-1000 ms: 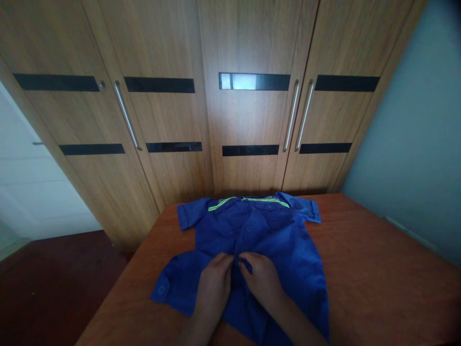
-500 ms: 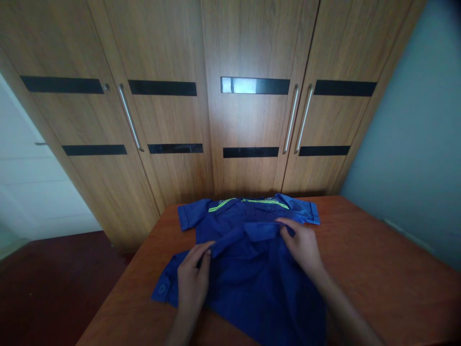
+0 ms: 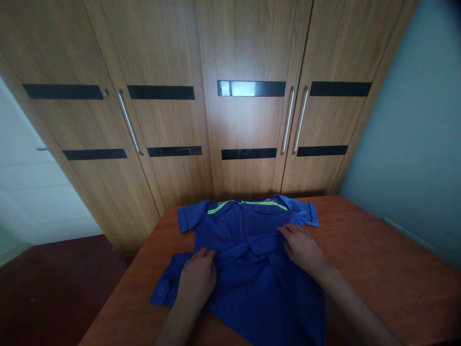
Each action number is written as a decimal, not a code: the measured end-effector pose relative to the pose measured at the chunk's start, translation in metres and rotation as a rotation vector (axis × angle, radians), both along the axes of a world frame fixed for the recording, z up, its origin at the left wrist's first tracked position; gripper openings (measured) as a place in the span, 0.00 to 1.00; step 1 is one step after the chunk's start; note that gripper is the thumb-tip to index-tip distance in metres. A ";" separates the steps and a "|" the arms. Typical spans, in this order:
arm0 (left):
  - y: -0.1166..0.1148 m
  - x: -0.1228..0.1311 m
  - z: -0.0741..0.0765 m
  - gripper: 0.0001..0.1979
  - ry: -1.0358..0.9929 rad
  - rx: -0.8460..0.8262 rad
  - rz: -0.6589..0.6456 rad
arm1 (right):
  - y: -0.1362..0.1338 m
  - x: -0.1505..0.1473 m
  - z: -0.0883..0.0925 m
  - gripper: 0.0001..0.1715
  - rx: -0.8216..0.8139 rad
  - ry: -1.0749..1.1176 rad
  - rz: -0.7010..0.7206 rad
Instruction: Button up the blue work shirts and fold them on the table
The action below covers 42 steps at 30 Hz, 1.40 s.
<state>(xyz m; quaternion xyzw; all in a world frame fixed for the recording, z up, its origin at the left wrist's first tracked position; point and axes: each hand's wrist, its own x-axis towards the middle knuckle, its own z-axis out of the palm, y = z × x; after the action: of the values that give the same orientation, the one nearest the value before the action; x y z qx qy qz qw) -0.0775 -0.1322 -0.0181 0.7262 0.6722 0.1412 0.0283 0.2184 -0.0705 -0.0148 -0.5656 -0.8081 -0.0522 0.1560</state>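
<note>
A blue short-sleeved shirt (image 3: 252,259) with a neon yellow-green stripe at the collar lies spread on a reddish-brown wooden table (image 3: 378,269). My left hand (image 3: 197,278) rests flat on the shirt's left side, close to a folded-over sleeve. Over on the right chest, my right hand (image 3: 300,247) presses down on the cloth, fingers stretched out. Both hands lie palm down on the fabric and hold nothing.
A wall of wooden wardrobe doors (image 3: 234,120) with long metal handles (image 3: 287,120) stands right behind the table. A pale blue-grey wall (image 3: 414,158) runs along the right. Dark red floor (image 3: 54,288) lies to the left of the table.
One second ago both hands pinched the shirt front at its middle. They then lifted a fold and moved apart, and now they lie flat on the left and right of the shirt.
</note>
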 end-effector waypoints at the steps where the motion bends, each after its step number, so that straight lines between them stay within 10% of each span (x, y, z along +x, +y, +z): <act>1: -0.002 0.005 0.002 0.20 0.041 0.011 0.001 | -0.003 -0.007 0.000 0.29 0.008 0.011 0.017; 7: 0.000 0.048 0.014 0.21 -0.028 0.146 -0.141 | -0.018 -0.055 0.010 0.24 0.049 0.154 0.232; 14: 0.029 0.077 0.003 0.12 -0.048 0.112 -0.183 | -0.005 -0.070 0.001 0.11 -0.076 0.240 0.127; 36: 0.040 0.066 -0.015 0.21 -0.530 0.126 -0.305 | 0.006 -0.072 -0.020 0.18 -0.085 0.345 0.164; 42: 0.058 0.040 -0.015 0.13 -1.019 0.192 -0.022 | 0.031 -0.028 -0.005 0.18 0.045 0.461 0.063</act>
<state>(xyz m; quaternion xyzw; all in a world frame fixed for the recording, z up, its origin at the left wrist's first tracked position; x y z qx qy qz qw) -0.0371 -0.0740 -0.0330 0.5719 0.5493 0.5376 0.2867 0.1904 -0.0394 -0.0195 -0.5334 -0.7670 0.0650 0.3506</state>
